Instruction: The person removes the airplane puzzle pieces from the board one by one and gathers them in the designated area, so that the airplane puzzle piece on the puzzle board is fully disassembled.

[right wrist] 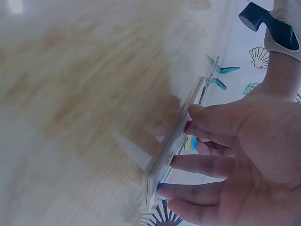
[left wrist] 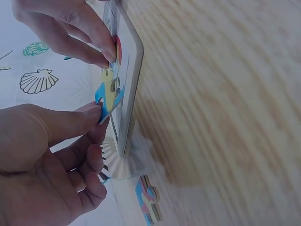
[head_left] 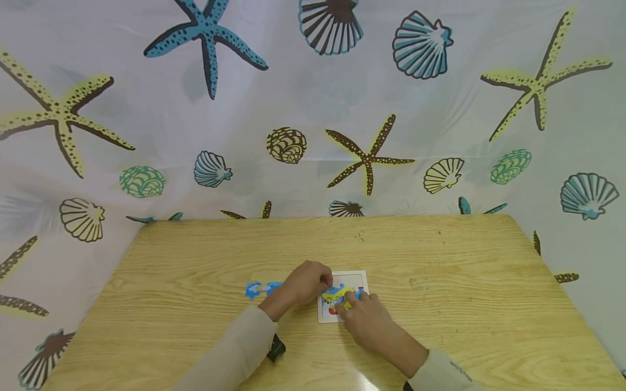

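Observation:
A white-rimmed puzzle tray (head_left: 362, 278) lies on the table with blue, yellow and red jigsaw pieces in it. At its left side my left hand (head_left: 304, 283) pinches a blue-and-yellow puzzle piece (left wrist: 107, 100) between thumb and finger; the left wrist view has this piece tilted against the tray's inside. From the right, my right hand (head_left: 370, 324) reaches over the tray, its fingertips resting on the pieces. In the right wrist view its fingers (right wrist: 202, 165) are spread and fairly straight along the tray's edge. My hands hide part of the puzzle.
Loose blue puzzle pieces (head_left: 253, 290) lie on the wooden table (head_left: 195, 255) left of the tray, partly behind my left wrist. A cloth (head_left: 313, 179) with starfish and shells hangs behind the table. Black straps with a camera (head_left: 276, 348) sit at the wrists.

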Motion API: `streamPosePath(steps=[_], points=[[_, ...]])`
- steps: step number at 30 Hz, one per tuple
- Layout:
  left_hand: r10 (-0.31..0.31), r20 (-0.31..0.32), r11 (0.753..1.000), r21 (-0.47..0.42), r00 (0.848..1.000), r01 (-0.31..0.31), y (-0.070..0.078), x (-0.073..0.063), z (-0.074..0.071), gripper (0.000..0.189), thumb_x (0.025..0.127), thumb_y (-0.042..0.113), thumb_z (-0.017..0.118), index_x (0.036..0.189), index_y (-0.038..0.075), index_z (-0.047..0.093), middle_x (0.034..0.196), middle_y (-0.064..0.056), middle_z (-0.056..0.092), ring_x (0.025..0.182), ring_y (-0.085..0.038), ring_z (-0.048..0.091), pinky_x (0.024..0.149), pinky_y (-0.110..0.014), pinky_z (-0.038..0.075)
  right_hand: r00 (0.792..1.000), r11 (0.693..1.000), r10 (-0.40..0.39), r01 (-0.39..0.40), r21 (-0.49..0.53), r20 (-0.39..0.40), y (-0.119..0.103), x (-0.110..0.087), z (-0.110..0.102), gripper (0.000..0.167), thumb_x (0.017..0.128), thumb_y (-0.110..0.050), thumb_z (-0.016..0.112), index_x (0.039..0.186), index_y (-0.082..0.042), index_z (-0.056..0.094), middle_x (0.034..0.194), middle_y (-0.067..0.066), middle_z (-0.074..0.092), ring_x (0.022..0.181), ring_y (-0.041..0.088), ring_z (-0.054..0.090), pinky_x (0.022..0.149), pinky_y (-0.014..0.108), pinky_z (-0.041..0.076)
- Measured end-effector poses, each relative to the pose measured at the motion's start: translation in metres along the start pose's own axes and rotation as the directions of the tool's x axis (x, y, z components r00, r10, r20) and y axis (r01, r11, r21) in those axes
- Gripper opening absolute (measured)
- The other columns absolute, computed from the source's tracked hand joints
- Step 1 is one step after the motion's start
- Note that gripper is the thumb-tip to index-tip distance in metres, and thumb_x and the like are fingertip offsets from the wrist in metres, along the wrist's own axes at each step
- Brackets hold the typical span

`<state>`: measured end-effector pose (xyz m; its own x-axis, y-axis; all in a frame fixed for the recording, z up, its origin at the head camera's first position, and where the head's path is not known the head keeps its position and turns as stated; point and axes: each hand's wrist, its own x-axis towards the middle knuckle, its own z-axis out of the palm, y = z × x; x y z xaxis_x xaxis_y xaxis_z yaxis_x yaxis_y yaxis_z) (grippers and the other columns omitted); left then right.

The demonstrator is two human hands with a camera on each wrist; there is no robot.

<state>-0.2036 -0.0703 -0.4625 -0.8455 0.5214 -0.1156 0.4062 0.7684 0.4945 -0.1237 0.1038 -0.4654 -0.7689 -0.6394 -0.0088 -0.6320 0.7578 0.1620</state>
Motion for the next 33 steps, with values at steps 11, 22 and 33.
streamPosePath(steps=[11,22,33], points=[[-0.008,0.015,0.999,-0.039,1.0,0.009,-0.003,-0.003,-0.002,0.013,0.09,0.009,0.063,0.077,0.01,0.064,0.075,0.003,0.057,0.069,-0.012,0.049,0.065,-0.027,0.042,1.0,1.0,0.011,-0.011,0.008,0.014,-0.001,0.0,-0.001,0.037,0.09,-0.034,0.062,0.125,-0.021,0.063,0.121,0.008,0.06,0.1,0.032,0.064,0.08,0.041,0.054],[0.04,0.01,0.998,-0.052,0.999,-0.039,-0.005,-0.003,-0.006,0.013,0.09,0.007,0.062,0.077,0.01,0.064,0.077,0.001,0.061,0.07,-0.012,0.05,0.067,-0.028,0.045,1.0,1.0,0.011,-0.01,-0.003,0.023,-0.001,0.001,-0.001,0.036,0.091,-0.033,0.061,0.125,-0.021,0.062,0.12,0.008,0.06,0.1,0.031,0.064,0.079,0.04,0.053],[0.043,-0.004,0.997,-0.072,0.999,-0.043,-0.013,-0.009,-0.019,0.011,0.09,0.007,0.062,0.08,0.009,0.066,0.08,0.0,0.063,0.071,-0.01,0.051,0.065,-0.025,0.045,0.999,1.0,0.019,-0.019,-0.017,0.03,-0.001,0.002,-0.002,0.036,0.091,-0.033,0.061,0.125,-0.022,0.062,0.118,0.007,0.061,0.101,0.03,0.064,0.079,0.039,0.054]])
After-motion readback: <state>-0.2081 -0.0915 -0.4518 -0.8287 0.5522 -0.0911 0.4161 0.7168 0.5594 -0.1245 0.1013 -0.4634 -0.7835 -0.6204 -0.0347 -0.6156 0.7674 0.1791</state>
